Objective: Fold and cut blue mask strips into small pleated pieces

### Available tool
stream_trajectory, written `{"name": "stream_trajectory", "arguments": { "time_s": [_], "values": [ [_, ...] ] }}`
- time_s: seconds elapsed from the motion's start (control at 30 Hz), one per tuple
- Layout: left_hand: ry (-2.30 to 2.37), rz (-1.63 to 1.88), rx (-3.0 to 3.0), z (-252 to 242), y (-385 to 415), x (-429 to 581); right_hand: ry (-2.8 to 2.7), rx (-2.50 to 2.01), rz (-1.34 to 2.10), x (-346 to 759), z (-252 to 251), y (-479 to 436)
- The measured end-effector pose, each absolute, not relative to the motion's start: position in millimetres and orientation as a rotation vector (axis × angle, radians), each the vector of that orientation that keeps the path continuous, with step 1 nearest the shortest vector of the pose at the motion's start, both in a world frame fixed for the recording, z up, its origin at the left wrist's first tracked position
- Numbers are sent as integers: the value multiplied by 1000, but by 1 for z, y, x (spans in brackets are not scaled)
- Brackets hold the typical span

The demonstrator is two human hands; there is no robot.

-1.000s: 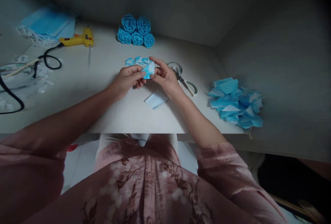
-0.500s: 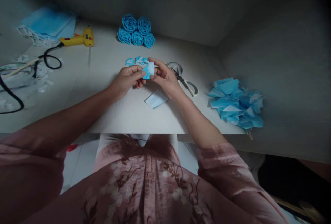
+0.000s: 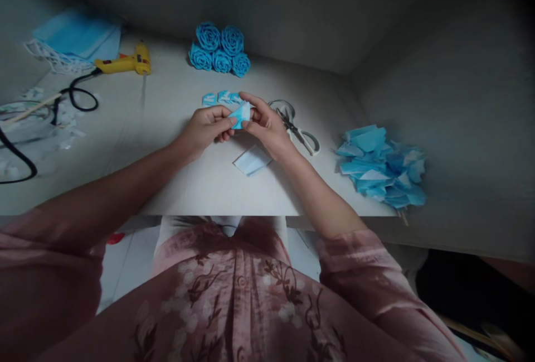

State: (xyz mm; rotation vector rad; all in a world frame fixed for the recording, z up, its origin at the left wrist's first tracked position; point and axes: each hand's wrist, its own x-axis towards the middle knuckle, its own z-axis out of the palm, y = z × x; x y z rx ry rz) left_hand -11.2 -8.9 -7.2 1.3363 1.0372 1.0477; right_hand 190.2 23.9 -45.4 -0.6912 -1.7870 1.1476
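Folded blue-and-white fabric piece, long axis pointing up-right, pinched by left hand, right hand; white table edge well apart

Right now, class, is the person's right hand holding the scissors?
No, the right hand grips the small blue piece, while the scissors lie on the table.

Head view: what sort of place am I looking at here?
Probably a small indoor craft workspace: a pale table against a wall, with a yellow glue gun, scissors and a cluster of blue rosettes on it.
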Motion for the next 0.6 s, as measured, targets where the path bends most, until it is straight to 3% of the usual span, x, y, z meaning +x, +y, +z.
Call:
{"name": "stream_trajectory", "arguments": {
  "time_s": [0.6],
  "values": [
    [963,1005,1321,-8,-8,-11,-1762,-762,1100,187,-44,24]
  ]
}}
